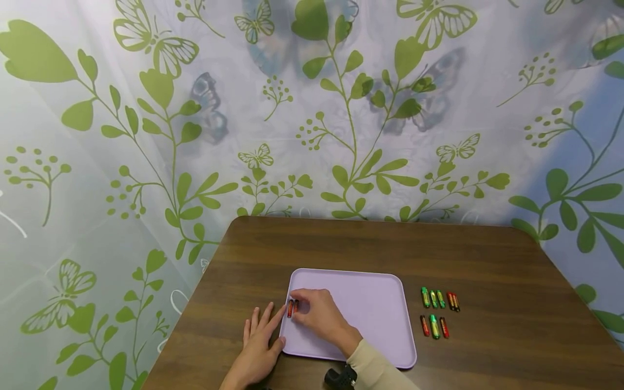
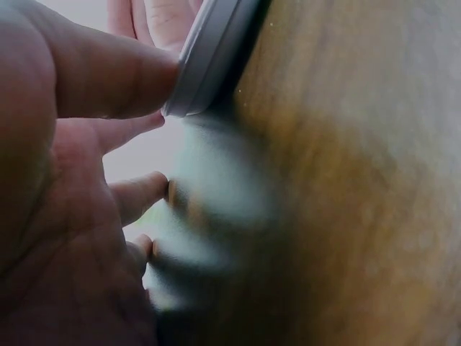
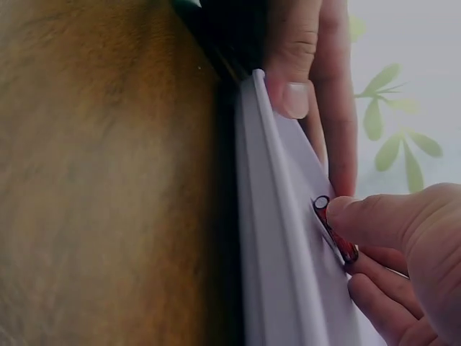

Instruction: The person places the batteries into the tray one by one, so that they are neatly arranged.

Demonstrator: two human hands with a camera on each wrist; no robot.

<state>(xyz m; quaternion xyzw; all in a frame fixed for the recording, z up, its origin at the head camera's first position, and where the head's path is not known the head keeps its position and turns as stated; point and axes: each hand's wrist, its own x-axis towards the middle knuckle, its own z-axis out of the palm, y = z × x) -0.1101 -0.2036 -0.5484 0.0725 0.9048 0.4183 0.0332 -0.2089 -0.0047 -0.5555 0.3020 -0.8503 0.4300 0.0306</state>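
Note:
At the left side of the lilac tray, my right hand pinches a small red-and-black battery by its ends, between thumb and fingers. Just left of it lies another red-and-black battery on the tray. The right wrist view shows the thumb on one end of a battery, close to the tray surface. My left hand lies with fingers spread at the tray's left edge. Its thumb touches the tray rim in the left wrist view.
Right of the tray, more batteries lie on the brown wooden table in two rows: several green ones, such as one large green battery, and several red ones. A curtain with green leaves and butterflies hangs behind the table.

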